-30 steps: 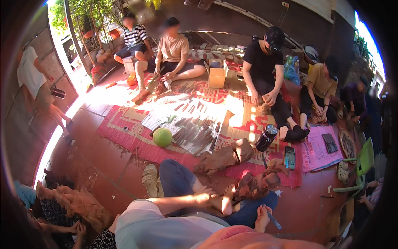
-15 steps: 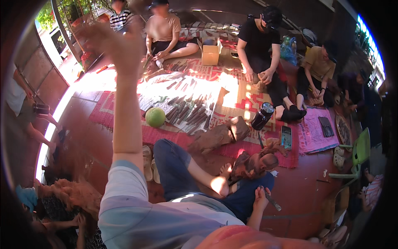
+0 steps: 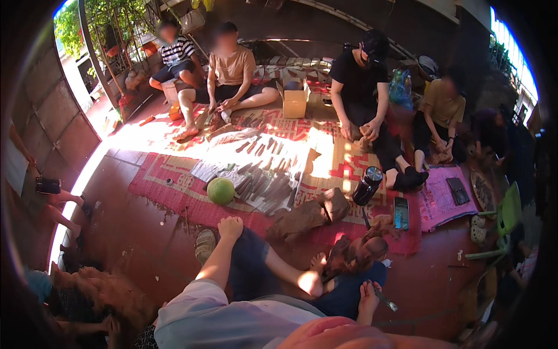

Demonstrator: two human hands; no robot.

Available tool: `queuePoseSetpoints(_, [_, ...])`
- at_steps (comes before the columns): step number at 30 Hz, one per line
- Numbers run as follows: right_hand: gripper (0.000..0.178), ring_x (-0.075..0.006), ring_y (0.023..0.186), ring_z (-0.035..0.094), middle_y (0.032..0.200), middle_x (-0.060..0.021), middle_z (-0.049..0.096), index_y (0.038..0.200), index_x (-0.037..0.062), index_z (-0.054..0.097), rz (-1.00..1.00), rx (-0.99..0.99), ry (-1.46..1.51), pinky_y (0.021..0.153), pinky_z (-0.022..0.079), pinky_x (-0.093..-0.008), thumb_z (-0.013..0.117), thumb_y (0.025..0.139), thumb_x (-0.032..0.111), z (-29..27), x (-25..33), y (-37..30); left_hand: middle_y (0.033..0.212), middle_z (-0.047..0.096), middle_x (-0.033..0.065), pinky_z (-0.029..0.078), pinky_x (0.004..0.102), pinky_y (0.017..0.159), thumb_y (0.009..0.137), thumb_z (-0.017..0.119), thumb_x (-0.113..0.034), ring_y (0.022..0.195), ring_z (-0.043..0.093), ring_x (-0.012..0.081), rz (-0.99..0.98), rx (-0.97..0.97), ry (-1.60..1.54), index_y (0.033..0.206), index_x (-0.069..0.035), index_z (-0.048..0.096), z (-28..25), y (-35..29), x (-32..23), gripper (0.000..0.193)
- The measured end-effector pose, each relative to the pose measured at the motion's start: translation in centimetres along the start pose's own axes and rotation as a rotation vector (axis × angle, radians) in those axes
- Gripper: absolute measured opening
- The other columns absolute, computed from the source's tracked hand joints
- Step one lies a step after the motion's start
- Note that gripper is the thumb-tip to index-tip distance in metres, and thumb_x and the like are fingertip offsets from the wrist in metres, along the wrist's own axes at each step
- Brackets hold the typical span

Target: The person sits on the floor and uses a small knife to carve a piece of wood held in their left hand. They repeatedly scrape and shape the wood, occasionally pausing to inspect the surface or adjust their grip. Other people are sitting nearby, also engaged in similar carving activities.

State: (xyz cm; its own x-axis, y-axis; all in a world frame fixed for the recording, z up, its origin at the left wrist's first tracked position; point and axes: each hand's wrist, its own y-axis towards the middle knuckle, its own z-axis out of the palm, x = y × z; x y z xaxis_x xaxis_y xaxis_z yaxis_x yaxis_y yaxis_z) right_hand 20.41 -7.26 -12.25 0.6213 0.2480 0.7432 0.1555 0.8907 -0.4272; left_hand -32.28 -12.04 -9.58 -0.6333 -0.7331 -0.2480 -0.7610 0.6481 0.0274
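Note:
My left hand (image 3: 231, 227) rests on my bent left knee, its fingers curled in with nothing seen in them. Low on the right, beside my right thigh, my right hand (image 3: 367, 298) is closed around a slim stick-like tool (image 3: 386, 300). The tool's pale end slants down and away from the fingers; its exact kind is unclear. A reddish-brown carved wood piece (image 3: 361, 251) lies against my right leg, close to my bare foot (image 3: 317, 263). Just beyond it, a rough block of brown wood (image 3: 302, 220) sits at the mat's near edge.
Many dark carving tools (image 3: 267, 186) lie on a white sheet, with a green round fruit (image 3: 221, 191) beside them. A black flask (image 3: 367, 185) and a phone (image 3: 401, 213) stand near the red patterned mat's (image 3: 168, 198) right side. Several people sit around; a green chair (image 3: 507, 215) is at right.
My left arm has come down from high in front, and that hand now lies on my knee. My right hand keeps its hold on the tool.

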Motion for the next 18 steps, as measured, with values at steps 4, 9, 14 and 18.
queuePoseSetpoints(4, [0.024, -0.0183, 0.084, 0.064, 0.100, -0.0082, 0.062, 0.105, 0.0092, 0.048, -0.010, -0.095, -0.051, 0.074, 0.055, -0.0303, 0.059, 0.085, 0.000, -0.2, 0.5, -0.7, 0.094, 0.067, 0.0155, 0.048, 0.0477, 0.081, 0.084, 0.045, -0.033, 0.091, 0.062, 0.0352, 0.045, 0.121, -0.073, 0.093, -0.012, 0.069, -0.1, 0.7, -0.6, 0.034])
queuePoseSetpoints(9, [0.024, -0.0180, 0.085, 0.063, 0.101, -0.0078, 0.062, 0.105, 0.0095, 0.048, 0.005, -0.033, -0.067, 0.075, 0.054, -0.0304, 0.059, 0.085, 0.001, 0.0, 0.2, -0.2, 0.091, 0.067, 0.0151, 0.048, 0.0459, 0.081, 0.082, 0.049, -0.031, 0.088, 0.063, 0.0348, -0.064, 0.029, -0.151, 0.092, -0.014, 0.070, 0.3, -0.2, 1.1, 0.029])
queuePoseSetpoints(14, [0.024, -0.0176, 0.086, 0.063, 0.100, -0.0065, 0.062, 0.104, 0.0104, 0.049, 0.016, -0.059, -0.054, 0.074, 0.054, -0.0301, 0.059, 0.085, 0.002, 0.0, 0.1, 0.0, 0.091, 0.067, 0.0140, 0.049, 0.0446, 0.080, 0.080, 0.051, -0.031, 0.088, 0.063, 0.0333, -0.027, 0.014, -0.196, 0.090, -0.015, 0.070, 0.4, 0.2, 0.2, 0.027])
queuePoseSetpoints(18, [0.023, -0.0173, 0.085, 0.063, 0.099, -0.0060, 0.062, 0.104, 0.0106, 0.049, 0.014, -0.053, -0.052, 0.074, 0.054, -0.0301, 0.060, 0.085, 0.002, -0.3, 0.4, -0.3, 0.091, 0.067, 0.0130, 0.049, 0.0442, 0.080, 0.080, 0.051, -0.031, 0.088, 0.063, 0.0332, -0.047, 0.000, -0.203, 0.090, -0.015, 0.070, -0.1, 0.3, 0.1, 0.027])
